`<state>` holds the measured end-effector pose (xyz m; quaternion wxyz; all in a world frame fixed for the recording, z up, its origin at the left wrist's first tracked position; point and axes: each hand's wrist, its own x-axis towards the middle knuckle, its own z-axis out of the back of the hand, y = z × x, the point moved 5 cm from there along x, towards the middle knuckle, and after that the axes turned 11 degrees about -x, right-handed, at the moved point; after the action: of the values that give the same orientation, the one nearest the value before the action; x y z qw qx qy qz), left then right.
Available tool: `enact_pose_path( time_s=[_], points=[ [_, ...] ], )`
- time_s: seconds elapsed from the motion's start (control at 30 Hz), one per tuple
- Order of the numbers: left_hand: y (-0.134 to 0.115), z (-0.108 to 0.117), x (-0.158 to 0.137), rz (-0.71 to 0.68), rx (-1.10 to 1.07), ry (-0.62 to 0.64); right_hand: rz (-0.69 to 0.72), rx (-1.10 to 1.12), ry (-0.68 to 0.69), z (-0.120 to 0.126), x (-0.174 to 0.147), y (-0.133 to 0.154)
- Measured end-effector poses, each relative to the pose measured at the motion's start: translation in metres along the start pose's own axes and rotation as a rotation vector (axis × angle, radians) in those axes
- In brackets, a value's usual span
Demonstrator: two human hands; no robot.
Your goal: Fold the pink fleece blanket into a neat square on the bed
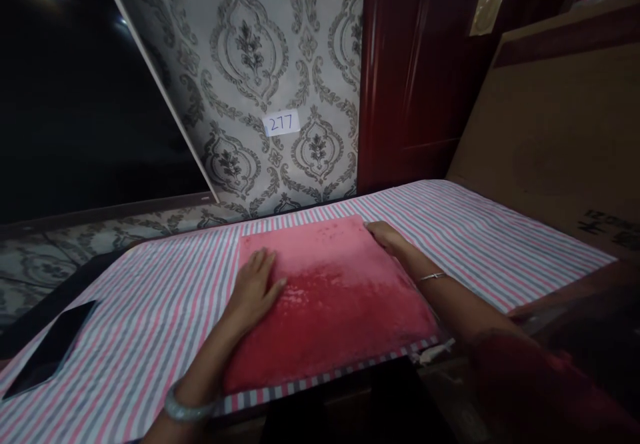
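Observation:
A square of red plush fabric (330,304) lies flat in front of me, paler pink at its far part and deep red nearer me. Whether it is a folded cloth or a cushion cover, I cannot tell. My left hand (255,287) rests on its left side, palm down, with the fingers stretched out and the thumb apart. At the far right corner, my right hand (387,236) has its fingers bent against the fabric's edge; part of them is hidden. A bangle circles my left wrist and a thin bracelet my right.
Under the fabric is a striped cloth (145,311) covering the table. A dark phone (53,347) lies at the left. Behind stand a large black screen (90,97) and a patterned wall with a "277" label (281,123). A big cardboard box (560,131) stands at the right.

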<state>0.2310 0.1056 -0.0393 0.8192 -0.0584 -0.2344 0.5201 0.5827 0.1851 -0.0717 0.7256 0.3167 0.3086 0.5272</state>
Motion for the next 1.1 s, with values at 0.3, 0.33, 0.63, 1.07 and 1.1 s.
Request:
enact_pose_path(
  time_s=[0.3,0.33,0.63,1.07,1.1],
  points=[
    [-0.005,-0.038,-0.006,-0.005,0.225,0.089,0.071,-0.345,-0.23,-0.006,0.019,-0.029],
    [-0.005,-0.037,-0.006,0.0,0.223,0.092,0.082,-0.371,-0.226,-0.005,0.019,-0.03],
    [-0.018,-0.012,0.042,0.081,0.158,0.162,0.469,-0.648,-0.15,-0.015,0.012,0.049],
    [0.027,-0.055,0.07,0.156,0.253,0.204,0.441,-0.753,-0.092,-0.061,0.019,0.028],
    [0.028,-0.056,0.07,0.159,0.253,0.204,0.445,-0.748,-0.089,-0.061,0.02,0.027]
  ],
)
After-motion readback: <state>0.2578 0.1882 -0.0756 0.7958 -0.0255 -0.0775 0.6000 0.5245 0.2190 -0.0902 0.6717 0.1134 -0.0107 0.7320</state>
